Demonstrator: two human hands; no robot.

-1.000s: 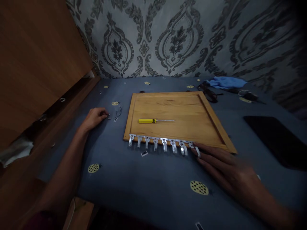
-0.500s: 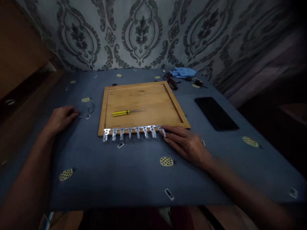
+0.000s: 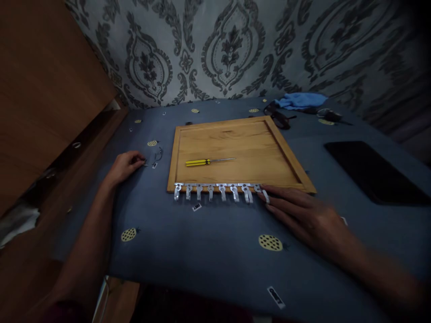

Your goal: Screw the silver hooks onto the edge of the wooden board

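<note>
A metal hook rail [image 3: 222,187] with several hooks lies along the near edge of a framed wooden board [image 3: 232,139]. My right hand [image 3: 310,215] grips the right end of the rail, with fingers around its last hook. On the board's face rests a screwdriver [image 3: 202,162] with a yellow-and-black handle, its shaft pointing right. To the left of the board, my left hand [image 3: 126,167] lies on the tablecloth with its fingers pinched together. Small thin metal pieces [image 3: 145,162] show at its fingertips; whether the fingers hold one is too small to tell. A thin clear strip [image 3: 158,155] lies just beyond them.
A black phone or tablet [image 3: 377,170] lies right of the board. Sunglasses [image 3: 281,119], a blue cloth [image 3: 301,100] and a dark small object [image 3: 332,115] are at the back right. A wooden cabinet [image 3: 43,76] stands at the left. The tablecloth [image 3: 202,251] has a pineapple print.
The view has turned left, so everything appears further right. Both hands stay in about the same places, the right at the rail's end and the left by the small metal pieces.
</note>
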